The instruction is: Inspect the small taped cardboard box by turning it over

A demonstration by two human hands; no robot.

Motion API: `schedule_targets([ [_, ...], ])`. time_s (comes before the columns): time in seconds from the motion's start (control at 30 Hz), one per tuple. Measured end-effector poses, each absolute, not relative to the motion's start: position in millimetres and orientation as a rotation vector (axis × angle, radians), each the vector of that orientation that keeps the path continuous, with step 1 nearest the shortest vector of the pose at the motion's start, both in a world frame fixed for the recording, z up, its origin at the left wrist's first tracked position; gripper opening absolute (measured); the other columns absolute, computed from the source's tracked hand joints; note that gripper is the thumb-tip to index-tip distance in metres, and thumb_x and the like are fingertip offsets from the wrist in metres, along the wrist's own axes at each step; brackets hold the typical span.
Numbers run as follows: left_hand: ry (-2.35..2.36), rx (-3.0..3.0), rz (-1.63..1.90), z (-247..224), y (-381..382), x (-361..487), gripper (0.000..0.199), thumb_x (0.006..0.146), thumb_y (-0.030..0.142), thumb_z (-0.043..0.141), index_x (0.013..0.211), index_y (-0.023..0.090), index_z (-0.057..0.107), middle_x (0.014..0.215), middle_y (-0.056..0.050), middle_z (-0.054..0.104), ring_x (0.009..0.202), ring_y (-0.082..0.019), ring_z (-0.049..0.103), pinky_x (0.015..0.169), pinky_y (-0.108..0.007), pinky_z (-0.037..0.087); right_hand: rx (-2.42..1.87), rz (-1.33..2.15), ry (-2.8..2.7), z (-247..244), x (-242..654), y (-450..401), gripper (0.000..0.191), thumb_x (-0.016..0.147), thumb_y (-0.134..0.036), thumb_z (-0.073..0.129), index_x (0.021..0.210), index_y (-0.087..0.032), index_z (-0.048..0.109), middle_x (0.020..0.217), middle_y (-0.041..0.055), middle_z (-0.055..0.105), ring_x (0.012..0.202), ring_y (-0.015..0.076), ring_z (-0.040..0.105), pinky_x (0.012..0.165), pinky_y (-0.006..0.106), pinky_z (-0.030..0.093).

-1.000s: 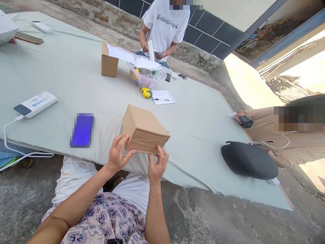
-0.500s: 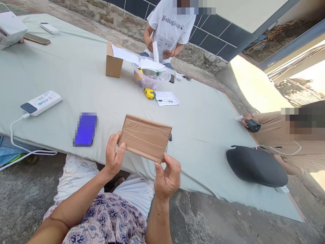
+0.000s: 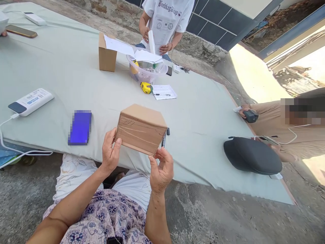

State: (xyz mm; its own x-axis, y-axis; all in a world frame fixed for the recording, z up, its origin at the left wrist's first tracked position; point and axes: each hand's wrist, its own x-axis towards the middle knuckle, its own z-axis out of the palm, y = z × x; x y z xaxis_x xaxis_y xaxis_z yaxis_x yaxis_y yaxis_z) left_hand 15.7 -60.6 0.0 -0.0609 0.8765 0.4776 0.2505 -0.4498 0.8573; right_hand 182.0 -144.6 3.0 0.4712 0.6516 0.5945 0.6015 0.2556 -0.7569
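Observation:
A brown cardboard box (image 3: 142, 130) is held tilted over the near edge of the table, its taped side facing me and its top face also in view. My left hand (image 3: 111, 150) grips its left edge, thumb on the taped side. At the lower right corner, my right hand (image 3: 161, 169) pinches the box between thumb and fingers. Behind the box's right side a black marker (image 3: 164, 139) lies partly hidden. A phone with a blurred blue screen (image 3: 80, 128) rests on the cloth to the left.
The cloth-covered table (image 3: 198, 149) bears a white power bank (image 3: 31, 101), a yellow tape measure (image 3: 146, 87), a paper with a pen (image 3: 164, 92), a purple basket (image 3: 147, 75), another cardboard box (image 3: 107, 59) and a black case (image 3: 252, 155). People are at the far side and right.
The box has tipped in my hands, so its top face now shows behind the taped side. Table objects appear shifted slightly left and up in the view.

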Motion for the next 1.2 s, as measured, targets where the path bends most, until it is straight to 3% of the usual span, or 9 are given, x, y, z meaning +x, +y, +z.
schedule_targets([
  [0.17, 1.037, 1.964, 1.709, 6.4, -59.0, 19.2, 0.048, 0.102, 0.021, 0.051, 0.149, 0.030, 0.049, 0.139, -0.011, 0.058, 0.135, -0.025, 0.055, 0.113, -0.046, 0.050, -1.489, 0.173, -1.092, -17.0, 171.6, -133.9, 0.079, 0.094, -0.036, 0.064, 0.159, -0.030, 0.020, 0.115, 0.0093, 0.065, 0.092, 0.0167, 0.069, 0.079, 0.034, 0.062],
  [0.27, 0.877, 2.079, 1.785, 8.9, -60.0, 25.6, 0.055, 0.098, 0.010, 0.056, 0.147, 0.036, 0.051, 0.143, -0.008, 0.056, 0.144, -0.026, 0.049, 0.117, -0.048, 0.048, -1.453, 0.355, -0.967, -26.3, 165.4, -126.8, 0.092, 0.093, -0.046, 0.062, 0.161, -0.031, 0.001, 0.118, 0.0103, 0.062, 0.100, 0.0191, 0.072, 0.087, 0.038, 0.062],
  [0.37, 0.845, 2.103, 1.782, 6.5, -59.2, 28.6, 0.047, 0.097, 0.010, 0.058, 0.138, 0.034, 0.058, 0.141, -0.007, 0.057, 0.143, -0.026, 0.051, 0.116, -0.051, 0.048, -1.410, 0.506, -0.901, -29.1, 165.0, -123.6, 0.097, 0.094, -0.054, 0.058, 0.160, -0.029, -0.007, 0.116, 0.0116, 0.066, 0.104, 0.0215, 0.074, 0.094, 0.043, 0.061],
  [0.57, 1.008, 2.034, 1.534, -13.3, -49.2, 24.3, 0.026, 0.096, 0.017, 0.057, 0.120, 0.023, 0.062, 0.134, -0.011, 0.065, 0.135, -0.026, 0.059, 0.114, -0.053, 0.049, -1.515, 0.493, -0.894, -27.5, 174.9, -126.4, 0.082, 0.095, -0.055, 0.057, 0.157, -0.023, 0.014, 0.115, 0.0132, 0.070, 0.109, 0.0227, 0.072, 0.096, 0.042, 0.058],
  [0.73, 1.145, 1.981, 1.423, -33.0, -45.5, 24.6, 0.021, 0.089, 0.021, 0.060, 0.110, 0.019, 0.061, 0.124, -0.013, 0.068, 0.120, -0.027, 0.065, 0.102, -0.047, 0.055, -1.683, 0.437, -0.925, -27.1, 179.4, -127.8, 0.071, 0.092, -0.060, 0.057, 0.146, -0.023, 0.031, 0.133, 0.0176, 0.062, 0.118, 0.0241, 0.065, 0.098, 0.043, 0.054],
  [0.87, 1.194, 1.951, 1.322, -36.8, -46.9, 24.3, 0.048, 0.087, 0.034, 0.066, 0.131, 0.018, 0.054, 0.128, -0.015, 0.063, 0.121, -0.029, 0.061, 0.100, -0.046, 0.054, -1.704, 0.358, -0.898, -22.9, 180.0, -124.6, 0.062, 0.087, -0.064, 0.062, 0.130, -0.023, 0.044, 0.138, 0.0162, 0.057, 0.127, 0.0251, 0.058, 0.101, 0.042, 0.051],
  [0.97, 1.181, 1.939, 1.242, -34.3, -47.6, 22.8, 0.071, 0.088, 0.047, 0.068, 0.148, 0.019, 0.043, 0.137, -0.017, 0.057, 0.127, -0.031, 0.056, 0.102, -0.047, 0.052, -1.695, 0.327, -0.889, -21.2, 179.9, -120.1, 0.059, 0.082, -0.066, 0.066, 0.118, -0.023, 0.048, 0.124, 0.0119, 0.061, 0.116, 0.0227, 0.061, 0.095, 0.039, 0.052],
  [1.2, 1.213, 1.702, 1.245, -27.6, -46.8, 20.8, 0.062, 0.090, 0.060, 0.061, 0.134, 0.018, 0.048, 0.132, -0.016, 0.058, 0.123, -0.029, 0.058, 0.100, -0.045, 0.054, -1.643, 0.282, -0.895, -28.2, 180.5, -114.0, 0.047, 0.084, -0.063, 0.065, 0.104, -0.022, 0.055, 0.106, 0.0057, 0.063, 0.098, 0.0173, 0.061, 0.087, 0.033, 0.053],
])
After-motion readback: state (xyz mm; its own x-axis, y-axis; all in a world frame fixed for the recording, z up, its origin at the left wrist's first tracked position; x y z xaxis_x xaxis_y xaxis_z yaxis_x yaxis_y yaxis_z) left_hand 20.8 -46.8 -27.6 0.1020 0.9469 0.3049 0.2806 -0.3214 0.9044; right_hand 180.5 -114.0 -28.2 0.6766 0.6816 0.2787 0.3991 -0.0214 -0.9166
